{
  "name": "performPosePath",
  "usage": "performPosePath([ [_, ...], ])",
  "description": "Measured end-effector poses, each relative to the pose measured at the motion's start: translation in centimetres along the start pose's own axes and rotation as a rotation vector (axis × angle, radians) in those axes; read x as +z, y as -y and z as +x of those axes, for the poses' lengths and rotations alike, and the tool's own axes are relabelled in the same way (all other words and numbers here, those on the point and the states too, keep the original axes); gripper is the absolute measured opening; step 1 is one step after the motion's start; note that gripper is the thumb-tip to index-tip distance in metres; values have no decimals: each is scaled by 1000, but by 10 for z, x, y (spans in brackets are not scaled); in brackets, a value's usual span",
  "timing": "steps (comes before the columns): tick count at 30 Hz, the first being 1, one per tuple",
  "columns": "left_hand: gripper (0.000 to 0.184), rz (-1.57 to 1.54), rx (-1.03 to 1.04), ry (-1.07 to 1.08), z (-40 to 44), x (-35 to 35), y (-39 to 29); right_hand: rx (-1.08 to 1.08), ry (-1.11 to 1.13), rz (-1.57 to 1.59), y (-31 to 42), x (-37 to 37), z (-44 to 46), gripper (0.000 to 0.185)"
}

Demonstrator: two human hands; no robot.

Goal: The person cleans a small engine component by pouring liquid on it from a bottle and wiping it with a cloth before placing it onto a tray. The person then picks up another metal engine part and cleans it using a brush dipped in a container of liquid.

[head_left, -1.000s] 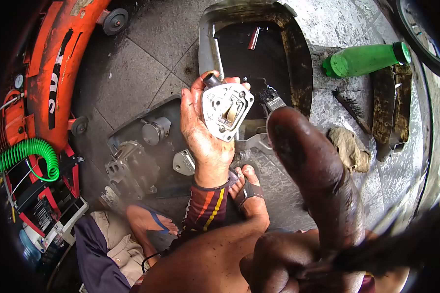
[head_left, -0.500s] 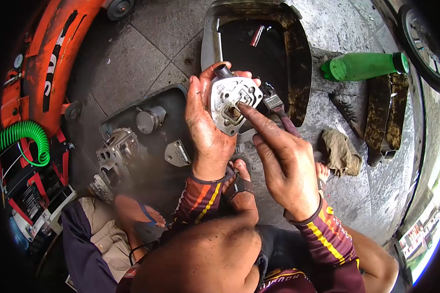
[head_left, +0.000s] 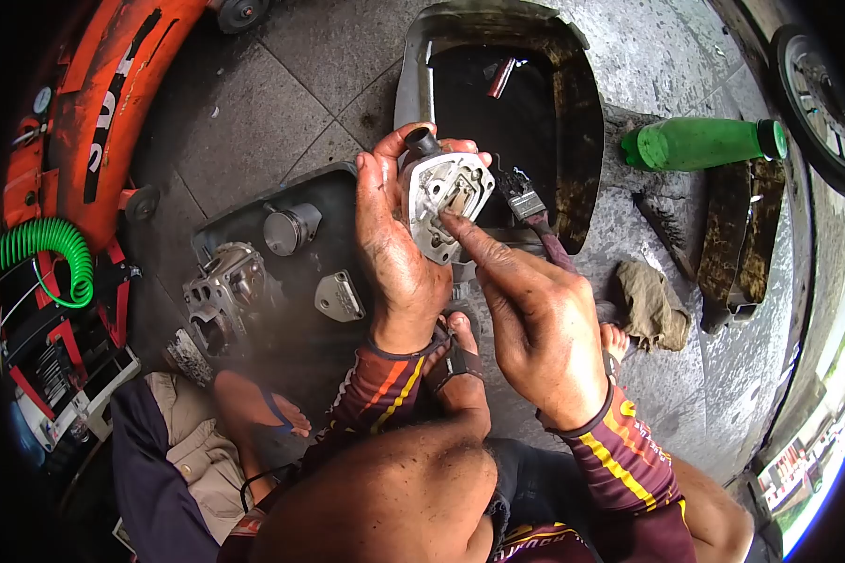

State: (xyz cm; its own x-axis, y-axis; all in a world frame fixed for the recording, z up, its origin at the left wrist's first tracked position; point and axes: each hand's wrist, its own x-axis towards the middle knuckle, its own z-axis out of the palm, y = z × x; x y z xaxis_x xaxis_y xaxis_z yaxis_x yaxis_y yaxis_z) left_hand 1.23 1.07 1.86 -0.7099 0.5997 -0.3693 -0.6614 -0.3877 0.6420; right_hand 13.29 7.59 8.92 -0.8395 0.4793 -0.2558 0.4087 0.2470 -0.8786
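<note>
A light metal engine part [head_left: 448, 192] with a dark round stub on top rests in my left hand [head_left: 396, 258], whose fingers wrap behind it. The index finger of my right hand [head_left: 545, 324] touches the part's face near its lower centre opening. The other right fingers are curled, and I see nothing held in them. Behind the part lies a brush [head_left: 526, 205] with dark bristles, by the edge of a deep dirty pan [head_left: 587, 141]. Left of my left hand, a dark tray [head_left: 225, 218] holds a piston [head_left: 291, 230], a metal casing [head_left: 227, 296] and a small plate [head_left: 339, 296].
An orange jack [head_left: 122, 103] and a green coiled hose [head_left: 47, 258] are at left. On the right lie a green bottle [head_left: 699, 144], a rag [head_left: 652, 305], a black brush [head_left: 665, 235] and a wheel [head_left: 817, 113]. A person's foot [head_left: 286, 413] shows at lower left.
My right hand has come down from close to the camera, and its index finger has reached the metal part. Since half a second ago, the fingertip has shifted slightly down and left on it.
</note>
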Motion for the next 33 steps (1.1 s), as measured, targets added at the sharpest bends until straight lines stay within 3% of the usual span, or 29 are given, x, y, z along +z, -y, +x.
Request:
performPosePath([
  [3, 57, -17, -27, -63, 0, 0, -3, -11, 65, 11, 2, -3, 0, 45],
  [7, 58, -16, -35, 12, -1, -1, -1, 74, 34, 69, -3, -3, 2, 45],
  [11, 58, 45, -20, -58, -4, -4, 1, -78, -59, 39, -16, 5, 2, 55],
  [17, 56, 142, 150, -132, -3, -3, 8, -56, -139, 65, -16, 16, 0, 55],
  [20, 58, 100, 105, -149, -8, 3, 9, -99, -280, 109, -21, 21, 7, 55],
  [23, 59, -15, 53, -95, -9, -3, 12, -5, -281, 222, -6, 8, 2, 50],
  [27, 57, -67, -13, -125, -7, -1, 5, 34, -49, 55, -1, 5, -6, 48],
  [29, 58, -85, -46, -71, -7, -2, 5, 57, -40, 13, 0, 7, -3, 46],
  [33, 60, -99, -60, -21, -8, -4, 6, -130, -209, 34, -17, 14, 6, 57],
])
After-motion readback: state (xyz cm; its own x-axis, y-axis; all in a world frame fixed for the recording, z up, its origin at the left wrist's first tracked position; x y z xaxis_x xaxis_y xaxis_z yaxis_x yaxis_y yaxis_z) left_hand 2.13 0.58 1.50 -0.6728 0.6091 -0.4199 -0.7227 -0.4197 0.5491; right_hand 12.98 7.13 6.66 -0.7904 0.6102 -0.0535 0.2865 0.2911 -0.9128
